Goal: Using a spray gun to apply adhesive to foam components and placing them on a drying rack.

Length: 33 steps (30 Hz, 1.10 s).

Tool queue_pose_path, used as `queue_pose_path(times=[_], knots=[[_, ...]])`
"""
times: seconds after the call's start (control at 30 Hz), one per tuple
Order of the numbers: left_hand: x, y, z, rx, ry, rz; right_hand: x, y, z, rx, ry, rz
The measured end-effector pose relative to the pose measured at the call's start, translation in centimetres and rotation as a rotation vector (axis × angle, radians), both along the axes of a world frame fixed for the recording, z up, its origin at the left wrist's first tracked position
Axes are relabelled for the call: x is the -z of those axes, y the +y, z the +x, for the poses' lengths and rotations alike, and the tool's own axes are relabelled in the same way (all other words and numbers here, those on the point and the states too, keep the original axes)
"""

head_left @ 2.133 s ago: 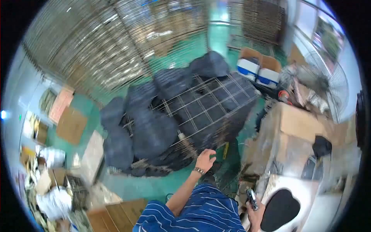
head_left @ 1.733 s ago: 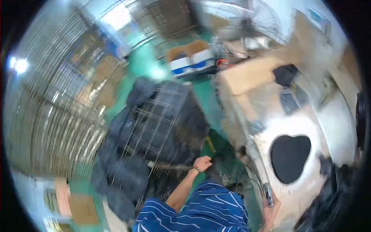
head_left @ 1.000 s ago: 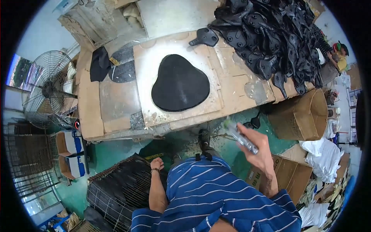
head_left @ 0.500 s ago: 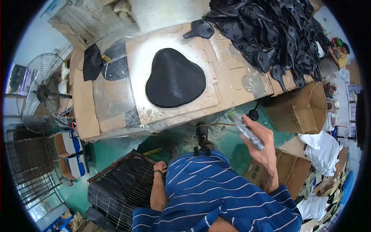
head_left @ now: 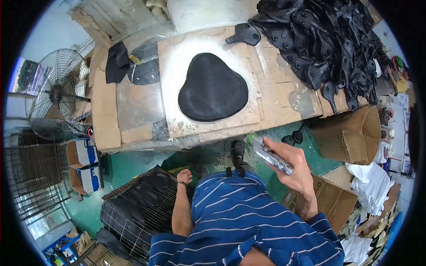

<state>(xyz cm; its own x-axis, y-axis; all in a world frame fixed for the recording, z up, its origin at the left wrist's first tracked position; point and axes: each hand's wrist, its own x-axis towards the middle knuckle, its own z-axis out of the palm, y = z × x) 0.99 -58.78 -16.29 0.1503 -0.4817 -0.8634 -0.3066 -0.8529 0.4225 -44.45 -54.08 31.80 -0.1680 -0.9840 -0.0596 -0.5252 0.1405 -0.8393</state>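
Observation:
My right hand [head_left: 295,166] is closed around a slim silvery tool with a green end [head_left: 270,155], held in front of the table's near edge; its exact kind is unclear. My left hand [head_left: 184,176] hangs low beside the wire basket [head_left: 126,230], fingers loosely bent and apart, with nothing visible in them. Black sheet-like pieces [head_left: 142,197] fill that basket. On the table, a black rounded-triangle seat cover piece [head_left: 213,88] lies flat on a cardboard sheet [head_left: 173,66] covered with a white coating.
Black bicycle saddle shells [head_left: 319,48] are heaped at the far right of the table, one shell [head_left: 246,34] apart. Dark fabric [head_left: 117,62] lies at the left. A fan [head_left: 55,93] stands left, a large carton [head_left: 348,135] right. Another person [head_left: 401,80] shows at the far right.
My right hand has moved slightly left and toward the table with the silvery tool. My left hand has risen a little and its fingers have loosened. The view has shifted, moving the table rightward.

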Motion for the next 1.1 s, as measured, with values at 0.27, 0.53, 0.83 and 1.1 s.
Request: queue_pose_path(times=[0.27,0.53,0.83,1.1], knots=[[-0.4,0.7,-0.3,-0.047,0.033,0.032,1.0,-1.8,-1.9,0.184,0.2,-0.188],[0.6,1.9,2.1,-0.071,0.047,0.138,-0.2,1.7,-1.9,0.175,0.282,0.028],[1.3,-0.6,-0.2,0.017,0.076,0.061,-1.7,3.3,-0.8,0.08,0.191,-0.06],[-0.7,-7.4,-6.1,0.128,0.137,-0.454,-1.4,5.3,-1.0,0.021,0.156,0.03]])
